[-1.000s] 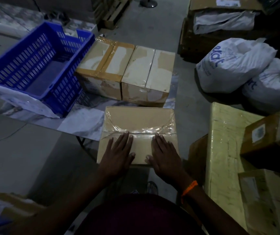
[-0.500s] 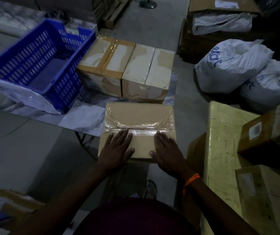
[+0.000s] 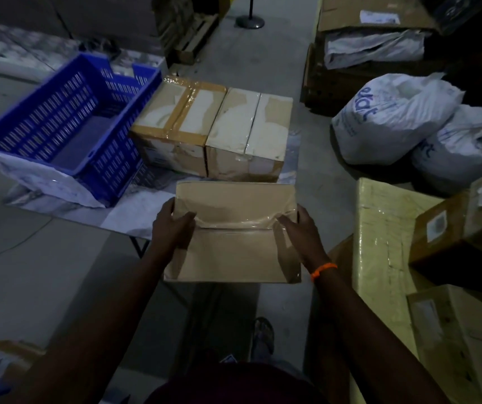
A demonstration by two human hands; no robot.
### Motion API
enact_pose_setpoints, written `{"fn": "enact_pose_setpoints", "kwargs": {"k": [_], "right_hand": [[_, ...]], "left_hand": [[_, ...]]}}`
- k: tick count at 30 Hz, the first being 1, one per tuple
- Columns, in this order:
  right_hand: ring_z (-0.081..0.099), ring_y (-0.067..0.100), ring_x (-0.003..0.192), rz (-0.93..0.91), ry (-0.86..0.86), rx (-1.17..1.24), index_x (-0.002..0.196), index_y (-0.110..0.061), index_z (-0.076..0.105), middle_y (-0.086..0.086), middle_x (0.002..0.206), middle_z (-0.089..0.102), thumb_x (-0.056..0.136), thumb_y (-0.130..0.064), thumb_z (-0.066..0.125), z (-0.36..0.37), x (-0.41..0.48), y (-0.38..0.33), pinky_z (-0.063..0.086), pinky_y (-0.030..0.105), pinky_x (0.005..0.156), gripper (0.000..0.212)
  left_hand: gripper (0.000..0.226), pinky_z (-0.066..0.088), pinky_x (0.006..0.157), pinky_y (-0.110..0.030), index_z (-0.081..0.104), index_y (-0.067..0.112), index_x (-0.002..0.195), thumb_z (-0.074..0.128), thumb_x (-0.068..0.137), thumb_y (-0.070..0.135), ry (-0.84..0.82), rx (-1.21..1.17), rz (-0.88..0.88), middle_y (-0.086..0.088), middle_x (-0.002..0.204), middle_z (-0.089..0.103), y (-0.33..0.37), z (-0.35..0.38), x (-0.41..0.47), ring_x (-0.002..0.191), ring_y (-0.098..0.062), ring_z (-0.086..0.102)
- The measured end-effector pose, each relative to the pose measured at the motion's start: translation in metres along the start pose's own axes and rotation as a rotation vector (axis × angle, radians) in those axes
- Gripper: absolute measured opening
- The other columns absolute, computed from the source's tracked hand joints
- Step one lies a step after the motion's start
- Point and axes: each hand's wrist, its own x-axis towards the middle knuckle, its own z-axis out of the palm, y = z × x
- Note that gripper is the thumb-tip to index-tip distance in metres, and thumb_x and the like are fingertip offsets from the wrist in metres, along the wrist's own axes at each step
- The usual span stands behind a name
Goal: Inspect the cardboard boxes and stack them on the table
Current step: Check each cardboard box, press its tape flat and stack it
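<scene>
A brown cardboard box (image 3: pixel 234 246) sealed with clear tape hangs over the near edge of the marble-patterned table (image 3: pixel 134 217). My left hand (image 3: pixel 172 228) grips its left side, thumb on top. My right hand (image 3: pixel 298 231), with an orange wristband, grips its right side. The box is tilted, its near end toward me. Behind it two taped boxes stand side by side on the table: a brown-taped box (image 3: pixel 175 123) and a pale box (image 3: pixel 248 135).
A blue plastic crate (image 3: pixel 29 132) sits on the table's left part. To the right are white sacks (image 3: pixel 391 118) on the floor and a stack of cartons (image 3: pixel 385 246). More boxes (image 3: pixel 374 16) stand at the back right. A foot (image 3: pixel 263 333) shows below.
Both hands moved from lying flat on the box's top to its left and right sides. The box has tilted and come nearer to me.
</scene>
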Motion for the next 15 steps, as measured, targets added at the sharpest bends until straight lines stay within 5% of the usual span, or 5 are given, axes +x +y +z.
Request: {"fn": "enact_pose_setpoints", "kwargs": {"k": [2, 6, 9, 11, 15], "right_hand": [[0.065, 0.02, 0.115, -0.022, 0.035, 0.13, 0.131, -0.019, 0.062, 0.002, 0.127, 0.07, 0.097, -0.022, 0.069, -0.007, -0.009, 0.0, 0.052, 0.037, 0.097, 0.035], [0.069, 0.026, 0.108, -0.056, 0.138, 0.294, 0.123, -0.003, 0.062, -0.022, 0.105, 0.071, 0.102, -0.01, 0.058, -0.021, -0.027, 0.0, 0.059, 0.028, 0.082, 0.022], [0.069, 0.024, 0.108, -0.135, 0.163, 0.335, 0.111, -0.007, 0.064, -0.004, 0.114, 0.067, 0.102, 0.004, 0.054, -0.026, -0.035, -0.008, 0.062, 0.036, 0.09, 0.017], [0.071, 0.018, 0.111, -0.125, 0.185, 0.448, 0.112, -0.021, 0.066, 0.006, 0.118, 0.073, 0.106, -0.024, 0.055, -0.029, -0.042, -0.022, 0.059, 0.04, 0.094, 0.012], [0.073, 0.018, 0.108, -0.048, 0.134, 0.543, 0.109, -0.008, 0.066, 0.004, 0.107, 0.078, 0.089, -0.064, 0.064, -0.029, -0.039, -0.022, 0.059, 0.036, 0.088, 0.06]], "left_hand": [[0.042, 0.053, 0.076, -0.025, 0.054, 0.023, 0.136, 0.067, 0.097, 0.029, 0.069, -0.142, 0.02, 0.008, 0.123, 0.062, -0.002, -0.006, -0.006, 0.101, -0.005, 0.062], [0.023, 0.053, 0.088, -0.029, 0.07, 0.015, 0.112, 0.055, 0.104, 0.031, 0.226, -0.508, -0.043, 0.005, 0.108, 0.069, 0.005, -0.014, -0.02, 0.11, -0.021, 0.063], [0.029, 0.047, 0.101, -0.037, 0.07, 0.029, 0.089, 0.049, 0.106, 0.041, 0.292, -0.799, -0.12, 0.012, 0.092, 0.075, 0.014, -0.012, -0.02, 0.107, -0.015, 0.061], [0.025, 0.045, 0.107, -0.041, 0.066, 0.032, 0.099, 0.048, 0.104, 0.049, 0.274, -0.776, -0.146, 0.007, 0.108, 0.071, 0.021, -0.009, -0.021, 0.116, -0.019, 0.059], [0.044, 0.042, 0.112, -0.052, 0.063, 0.031, 0.121, 0.056, 0.093, 0.065, 0.198, -0.668, -0.152, -0.001, 0.134, 0.059, 0.01, -0.001, -0.019, 0.129, -0.026, 0.052]]}}
